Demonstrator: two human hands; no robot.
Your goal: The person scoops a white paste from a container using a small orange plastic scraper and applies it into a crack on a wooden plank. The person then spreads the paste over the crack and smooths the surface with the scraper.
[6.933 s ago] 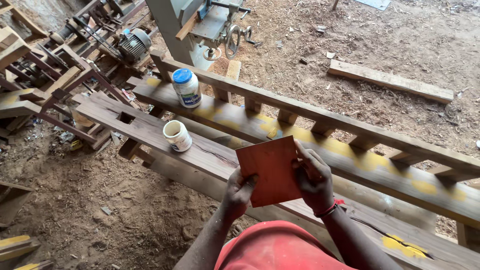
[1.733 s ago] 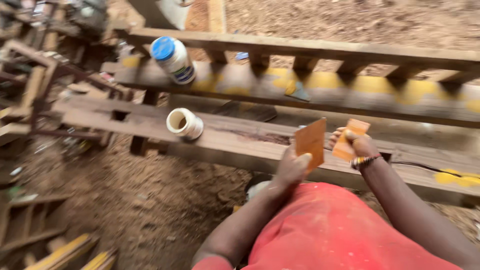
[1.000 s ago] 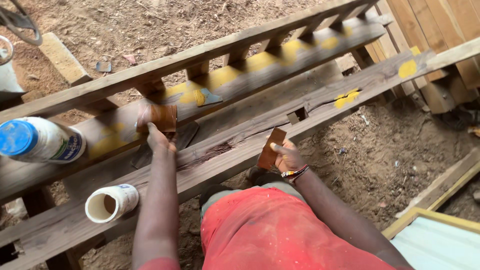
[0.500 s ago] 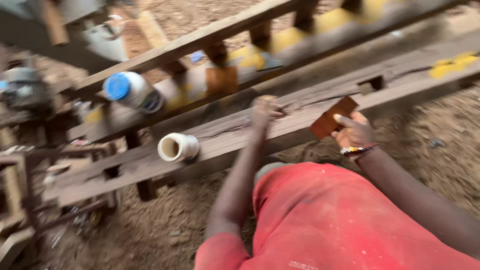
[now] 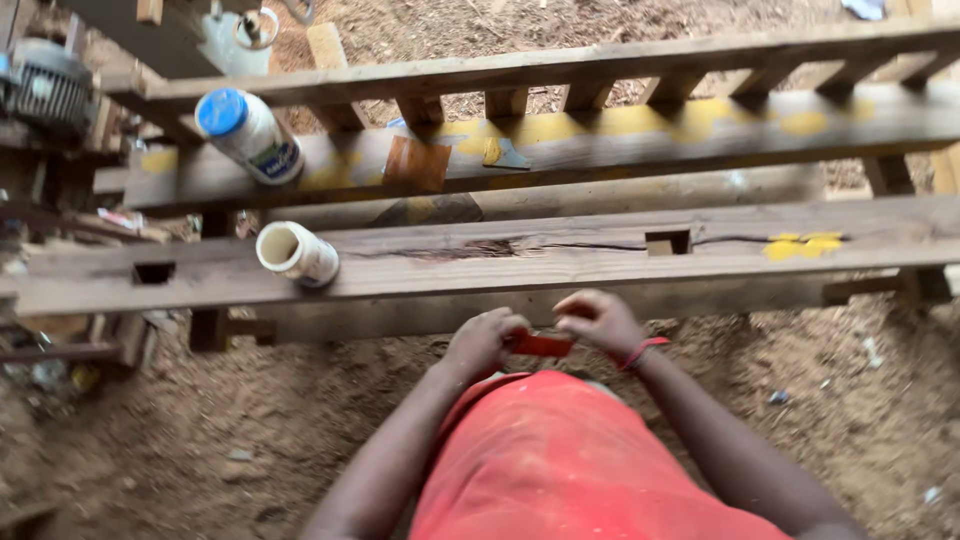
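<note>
Closest to the camera, both hands met in front of a red shirt [image 5: 560,460]. The left hand [image 5: 485,340] and the right hand [image 5: 600,320] each pinched one end of a small piece of sandpaper [image 5: 540,346]. It was reddish-brown, thin and flat, and it showed edge-on between the curled fingers. The right wrist wore a red band [image 5: 640,352].

To handle the paper well, I think both hands should grip it close to the middle and keep the edges lined up, so it bends in a clean line. Thin gritty paper can rip crooked if it is pulled too fast.

Just past the hands lay a long wooden beam [image 5: 500,262]. It looked rough and grey-brown, with a dark crack along the grain and square holes cut into it. A small yellow patch sat near its right end. A white cup [image 5: 296,254] lay tipped on its side on this beam, its open mouth facing left.

Farther back was another beam [image 5: 620,140] with yellow smears. A second piece of sandpaper [image 5: 417,163] lay flat on it. A white bottle with a blue cap [image 5: 248,133] lay on its side there too.

Farthest away ran a wooden rail [image 5: 560,65] with short blocks under it. The ground [image 5: 180,440] was soft sawdust and dirt.
</note>
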